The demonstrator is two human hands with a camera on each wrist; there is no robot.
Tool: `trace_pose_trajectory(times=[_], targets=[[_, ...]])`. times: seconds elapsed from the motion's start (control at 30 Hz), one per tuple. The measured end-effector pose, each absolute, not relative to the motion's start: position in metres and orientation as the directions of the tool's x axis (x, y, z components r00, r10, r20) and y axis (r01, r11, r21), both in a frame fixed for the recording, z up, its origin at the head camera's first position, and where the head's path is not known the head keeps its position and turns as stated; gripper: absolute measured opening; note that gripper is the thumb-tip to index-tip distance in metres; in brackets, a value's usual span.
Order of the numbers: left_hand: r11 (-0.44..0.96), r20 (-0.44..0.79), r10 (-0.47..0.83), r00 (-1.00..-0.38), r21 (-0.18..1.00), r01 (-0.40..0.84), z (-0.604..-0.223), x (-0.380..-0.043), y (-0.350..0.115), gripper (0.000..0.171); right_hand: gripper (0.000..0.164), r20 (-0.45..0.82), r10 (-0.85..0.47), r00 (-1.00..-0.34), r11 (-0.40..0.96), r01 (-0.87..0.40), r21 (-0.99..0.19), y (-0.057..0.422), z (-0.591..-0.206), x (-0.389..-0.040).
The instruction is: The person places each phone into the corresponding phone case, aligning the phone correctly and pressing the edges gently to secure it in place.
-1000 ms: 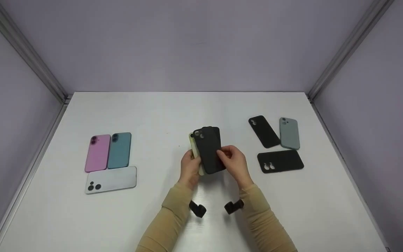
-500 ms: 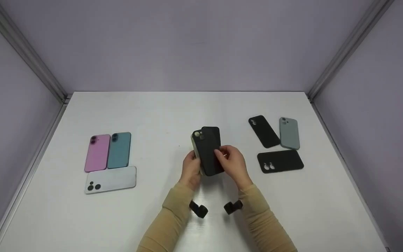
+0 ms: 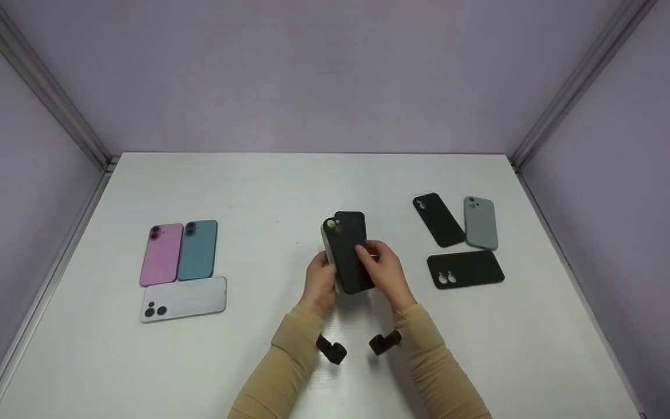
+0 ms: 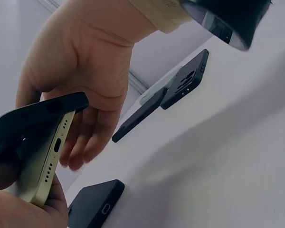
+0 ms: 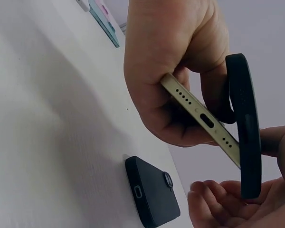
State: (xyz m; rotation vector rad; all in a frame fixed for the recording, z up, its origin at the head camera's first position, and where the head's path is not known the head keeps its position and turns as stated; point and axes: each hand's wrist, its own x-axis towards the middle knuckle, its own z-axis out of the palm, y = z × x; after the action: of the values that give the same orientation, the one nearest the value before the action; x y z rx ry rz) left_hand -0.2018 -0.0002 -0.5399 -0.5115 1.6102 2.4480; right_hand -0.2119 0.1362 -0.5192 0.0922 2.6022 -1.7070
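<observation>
My left hand (image 3: 317,283) grips a pale yellow phone (image 5: 206,118) by its side. Over the phone's back lies a black phone case (image 3: 349,262), pinched at its right edge by the thumb and fingers of my right hand (image 3: 387,270). Both wrist views show the case tilted against the phone: they meet along one edge and spread apart at the other. Through the camera cut-out part of the yellow phone shows. Just beyond the hands, a second black case (image 5: 154,190) lies on the table; whether it contains a phone I cannot tell.
To the left lie a pink phone (image 3: 161,256), a teal phone (image 3: 198,250) and a white phone (image 3: 186,298). At right are two black cases, one slanted (image 3: 439,220), one sideways (image 3: 466,269), beside a grey-green case (image 3: 480,222). Walls border the white table (image 3: 265,186).
The black case has shifted left and slightly down over the yellow phone, so a thinner yellow strip shows. My left hand has moved slightly right. The things on the table stay put.
</observation>
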Motion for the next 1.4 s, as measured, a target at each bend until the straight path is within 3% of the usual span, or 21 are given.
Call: trace_pose_trajectory(times=[0.27,0.63,0.97,1.4], targets=[[-0.358,-0.357,-0.068,-0.931,0.880,-0.312,-0.540,-0.200,0.001,0.037,0.053,-0.189,0.019,-0.982,0.287,0.186,-0.940,0.135,-0.517,-0.211],[-0.361,-0.365,-0.086,-0.927,0.879,-0.312,-0.540,-0.202,0.004,0.033,0.050,-0.223,0.017,-0.975,0.224,0.221,-0.949,0.134,-0.521,-0.214],[-0.428,-0.338,-0.042,-0.940,0.857,-0.288,-0.533,-0.198,0.004,0.047,0.039,-0.214,0.047,-0.976,0.178,0.219,-0.959,0.132,-0.527,-0.214],[-0.398,-0.341,-0.056,-0.939,0.870,-0.292,-0.527,-0.199,0.003,0.048,0.039,-0.249,0.077,-0.965,0.118,0.257,-0.959,0.132,-0.530,-0.216]])
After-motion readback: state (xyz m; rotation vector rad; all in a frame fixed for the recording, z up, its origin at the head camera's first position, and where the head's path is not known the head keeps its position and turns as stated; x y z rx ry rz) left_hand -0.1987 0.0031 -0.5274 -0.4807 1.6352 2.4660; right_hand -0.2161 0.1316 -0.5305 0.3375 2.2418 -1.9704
